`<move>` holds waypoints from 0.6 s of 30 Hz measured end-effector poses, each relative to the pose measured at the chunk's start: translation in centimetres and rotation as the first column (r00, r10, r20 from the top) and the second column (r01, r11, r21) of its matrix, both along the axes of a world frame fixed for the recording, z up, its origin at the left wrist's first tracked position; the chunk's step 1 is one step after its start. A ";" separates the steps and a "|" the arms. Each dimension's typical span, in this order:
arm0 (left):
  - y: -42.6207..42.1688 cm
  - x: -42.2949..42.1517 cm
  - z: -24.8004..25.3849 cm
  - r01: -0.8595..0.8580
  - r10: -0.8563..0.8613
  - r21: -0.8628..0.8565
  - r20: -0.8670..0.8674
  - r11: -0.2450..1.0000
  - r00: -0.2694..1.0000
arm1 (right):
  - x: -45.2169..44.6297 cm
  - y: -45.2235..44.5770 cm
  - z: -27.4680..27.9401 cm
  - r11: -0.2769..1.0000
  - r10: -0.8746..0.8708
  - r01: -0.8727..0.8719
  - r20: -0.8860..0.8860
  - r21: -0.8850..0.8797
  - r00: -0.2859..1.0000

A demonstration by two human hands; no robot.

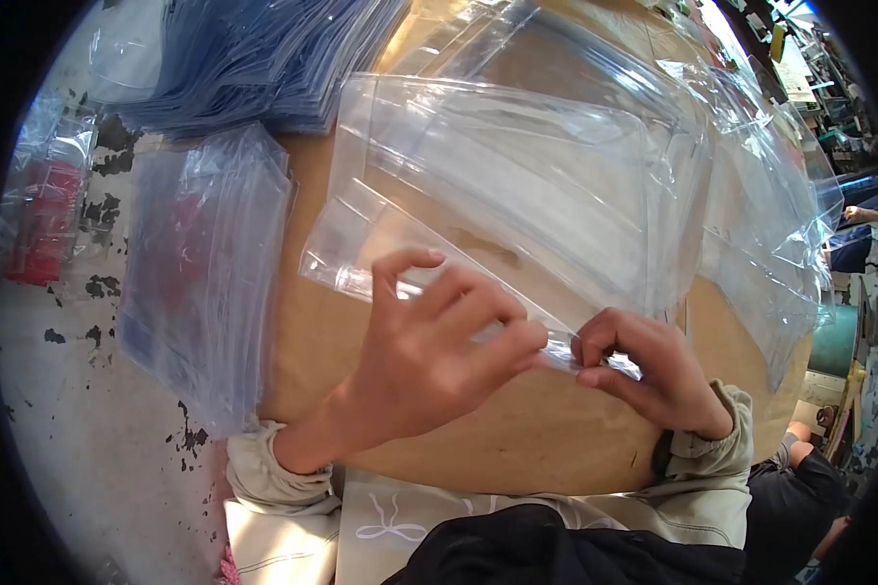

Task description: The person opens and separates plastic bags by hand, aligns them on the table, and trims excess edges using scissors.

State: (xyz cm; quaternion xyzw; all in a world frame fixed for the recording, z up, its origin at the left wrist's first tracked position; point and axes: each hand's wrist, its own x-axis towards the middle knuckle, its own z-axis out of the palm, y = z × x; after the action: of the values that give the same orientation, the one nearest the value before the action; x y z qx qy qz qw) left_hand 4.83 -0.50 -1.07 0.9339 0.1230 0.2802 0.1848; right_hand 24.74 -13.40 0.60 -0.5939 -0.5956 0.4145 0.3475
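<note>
At near side of brown board (498, 444), just in front of wearer's body: both hands working on one clear film (346, 229), a narrow piece lying diag., far end up to L, near end down to R. R hand (644, 366) closed, thumb + index pinching film's near end; other fingers curled in. Dark band (661, 453) at R wrist. L hand (439, 356) over film's mid-length, slightly blurred, fingers bent & spread, index arched toward far end; can't tell if it grips or only rests there. Hands near each other, L fingertips just short of R hand.

Beyond film, on board: clear sheets (517, 185), large, flat, overlapping; film's upper edge lies over them. R of these, crinkled plastic (761, 224), shiny, running to board's R side.

L of board: clear stack (205, 263), slightly bluish, on grey surface (88, 409) w/ flaked paint. Above it, blue stack (254, 68), thick, many layers, edges uneven. Far L: red item (44, 219) in or under clear plastic, can't tell which.

Wearer: pale cuffs (278, 487), black cloth (517, 551) at bottom ctr. Lower R: another person (800, 497), dark clothing, partly seen.
</note>
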 end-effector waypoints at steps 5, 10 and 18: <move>2.5 1.7 2.9 -0.112 0.116 -0.121 0.029 0.986 0.993 | 0.0 -0.7 3.6 0.923 -0.249 0.065 0.461 0.378 0.852; 3.7 2.0 2.3 -0.163 0.169 -0.318 -0.010 0.934 0.986 | 1.5 -0.5 3.5 0.913 -0.298 0.167 0.330 0.372 0.896; 4.0 2.1 1.2 -0.187 0.181 -0.492 -0.061 0.850 0.982 | 2.9 0.1 2.1 0.925 -0.375 0.347 -0.235 -0.152 0.897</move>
State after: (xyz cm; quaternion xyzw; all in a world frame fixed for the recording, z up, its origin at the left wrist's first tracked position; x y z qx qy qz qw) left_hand 6.90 3.51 0.16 0.8408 0.2806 0.2500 0.3896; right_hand 27.64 -13.34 2.71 -0.6523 -0.4014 0.4479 0.4612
